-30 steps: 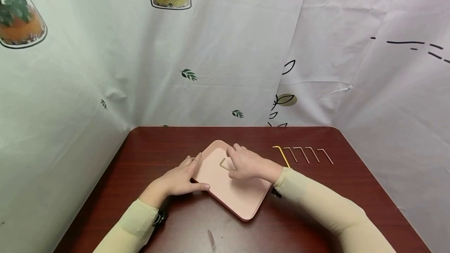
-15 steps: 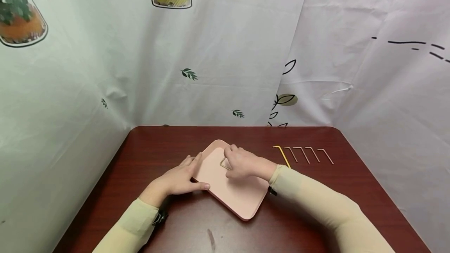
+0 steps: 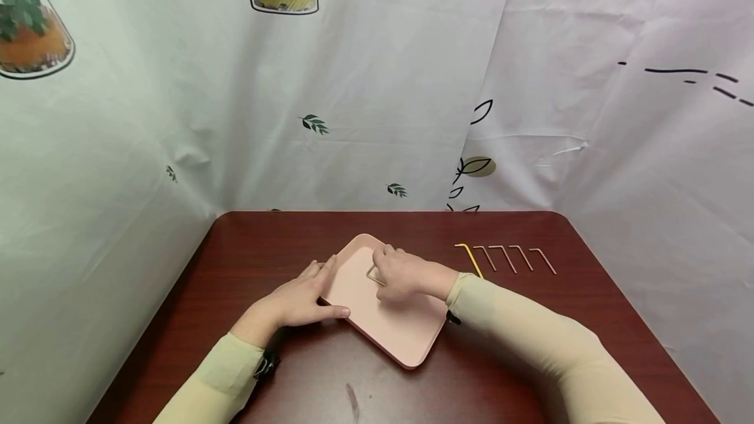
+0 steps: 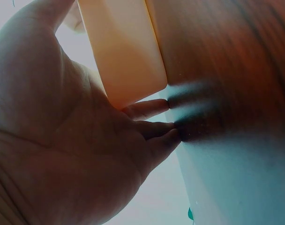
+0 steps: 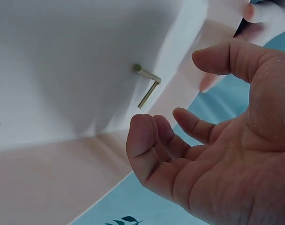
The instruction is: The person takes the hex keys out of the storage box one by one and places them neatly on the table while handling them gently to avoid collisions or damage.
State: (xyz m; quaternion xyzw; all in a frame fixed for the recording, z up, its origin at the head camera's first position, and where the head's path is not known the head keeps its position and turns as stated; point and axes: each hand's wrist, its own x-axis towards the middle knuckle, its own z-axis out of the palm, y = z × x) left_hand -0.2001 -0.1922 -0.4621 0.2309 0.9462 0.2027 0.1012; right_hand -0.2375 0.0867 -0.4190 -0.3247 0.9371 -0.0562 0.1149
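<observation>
A pink rectangular tray [image 3: 406,339] lies at an angle on the table. At its left corner rests my left hand [image 3: 291,303], with straight fingers along one side and the thumb on the near rim. The left wrist view shows the tray's edge [image 4: 128,56] between thumb and fingers. Inside the tray lies a brass-coloured hex key [image 3: 375,280]. My right hand [image 3: 406,277] hovers over it, partly covering it in the head view. In the right wrist view, its thumb and bent fingers stand apart, and the hex key [image 5: 157,83] lies just beyond the fingertips.
To the right of the tray, a yellow hex key [image 3: 473,260] and several thinner hex keys [image 3: 504,259] lie in a row on the dark red table [image 3: 283,237]. White patterned cloth [image 3: 377,97] encloses the table's back and sides.
My right hand has shifted slightly left over the hex key, covering more of it. My left hand and the tray stay in place.
</observation>
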